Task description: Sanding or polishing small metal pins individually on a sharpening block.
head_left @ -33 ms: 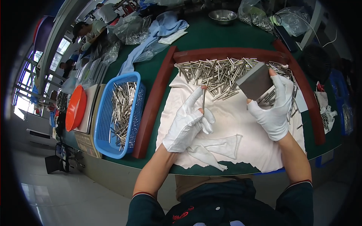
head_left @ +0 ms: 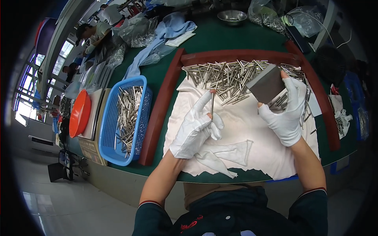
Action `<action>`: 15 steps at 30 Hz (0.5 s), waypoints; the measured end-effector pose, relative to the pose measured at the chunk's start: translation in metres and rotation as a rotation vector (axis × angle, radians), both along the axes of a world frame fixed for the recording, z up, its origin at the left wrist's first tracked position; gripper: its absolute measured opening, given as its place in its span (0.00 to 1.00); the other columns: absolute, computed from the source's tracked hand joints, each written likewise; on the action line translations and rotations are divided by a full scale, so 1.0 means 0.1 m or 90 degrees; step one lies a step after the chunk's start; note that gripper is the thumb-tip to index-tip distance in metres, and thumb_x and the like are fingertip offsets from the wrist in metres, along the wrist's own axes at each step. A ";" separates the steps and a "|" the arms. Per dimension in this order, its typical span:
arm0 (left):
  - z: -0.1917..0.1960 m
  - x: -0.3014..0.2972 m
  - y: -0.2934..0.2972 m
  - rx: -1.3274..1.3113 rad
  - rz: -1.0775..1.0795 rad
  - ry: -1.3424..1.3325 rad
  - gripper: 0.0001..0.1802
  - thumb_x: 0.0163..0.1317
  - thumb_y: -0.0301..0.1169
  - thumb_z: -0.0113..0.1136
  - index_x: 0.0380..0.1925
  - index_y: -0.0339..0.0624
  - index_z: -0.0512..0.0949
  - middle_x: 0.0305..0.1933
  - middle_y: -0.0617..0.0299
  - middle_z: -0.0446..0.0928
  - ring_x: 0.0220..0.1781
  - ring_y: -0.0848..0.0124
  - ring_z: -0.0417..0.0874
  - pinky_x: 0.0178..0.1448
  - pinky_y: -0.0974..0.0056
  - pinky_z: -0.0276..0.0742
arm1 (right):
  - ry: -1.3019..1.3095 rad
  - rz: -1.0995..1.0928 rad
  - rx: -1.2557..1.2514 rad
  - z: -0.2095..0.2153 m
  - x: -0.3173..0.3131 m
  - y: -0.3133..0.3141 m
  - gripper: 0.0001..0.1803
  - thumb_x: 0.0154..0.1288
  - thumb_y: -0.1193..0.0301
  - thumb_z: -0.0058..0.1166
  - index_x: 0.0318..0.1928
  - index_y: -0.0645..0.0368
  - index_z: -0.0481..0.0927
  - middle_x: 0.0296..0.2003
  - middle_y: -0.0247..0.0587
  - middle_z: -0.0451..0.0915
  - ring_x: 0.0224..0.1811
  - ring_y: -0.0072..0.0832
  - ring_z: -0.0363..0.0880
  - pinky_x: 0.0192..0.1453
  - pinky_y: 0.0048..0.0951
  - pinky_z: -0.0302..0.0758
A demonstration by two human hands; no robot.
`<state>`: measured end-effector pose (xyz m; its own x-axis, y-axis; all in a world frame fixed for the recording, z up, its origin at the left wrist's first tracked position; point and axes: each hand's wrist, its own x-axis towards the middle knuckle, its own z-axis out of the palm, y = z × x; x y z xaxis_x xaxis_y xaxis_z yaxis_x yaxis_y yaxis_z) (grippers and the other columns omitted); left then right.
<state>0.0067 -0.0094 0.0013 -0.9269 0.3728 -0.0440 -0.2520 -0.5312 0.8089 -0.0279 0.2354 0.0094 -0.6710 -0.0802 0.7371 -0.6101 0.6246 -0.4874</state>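
Note:
My left hand [head_left: 195, 128], in a white glove, pinches a thin metal rod [head_left: 212, 103] upright between thumb and forefinger, above a white cloth [head_left: 240, 129]. My right hand [head_left: 285, 114], also gloved, grips a dark grey rectangular block [head_left: 267, 83] tilted over the cloth's far right. Just behind both hands lies a heap of several metal rods [head_left: 232, 76], inside a dark red frame [head_left: 161, 106] on the green table [head_left: 220, 37].
A blue basket [head_left: 108, 129] holding several rods stands to the left. Beside it is an orange bowl [head_left: 80, 113]. A metal bowl [head_left: 232, 16], plastic bags and blue cloth [head_left: 165, 35] lie at the back. Other people sit at the far left.

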 end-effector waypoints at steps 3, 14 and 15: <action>0.00 0.01 0.00 0.050 -0.021 -0.021 0.38 0.62 0.29 0.55 0.69 0.41 0.48 0.28 0.50 0.76 0.24 0.67 0.80 0.28 0.69 0.77 | 0.074 -0.006 0.031 -0.01 -0.06 0.04 0.45 0.38 0.77 0.68 0.62 0.62 0.64 0.48 0.43 0.62 0.44 0.27 0.69 0.32 0.19 0.75; -0.06 -0.03 -0.02 0.184 -0.072 -0.058 0.37 0.61 0.27 0.55 0.68 0.38 0.52 0.45 0.56 0.75 0.32 0.69 0.79 0.29 0.72 0.75 | 0.032 0.025 -0.030 -0.01 -0.06 0.06 0.43 0.40 0.80 0.67 0.61 0.63 0.64 0.48 0.43 0.61 0.42 0.23 0.72 0.29 0.15 0.83; -0.07 -0.03 -0.04 0.180 -0.081 -0.053 0.37 0.61 0.27 0.55 0.68 0.38 0.52 0.48 0.57 0.74 0.33 0.69 0.79 0.30 0.72 0.75 | 0.017 0.027 -0.038 0.00 -0.05 0.06 0.43 0.40 0.80 0.67 0.61 0.63 0.64 0.48 0.43 0.61 0.43 0.24 0.72 0.29 0.15 0.83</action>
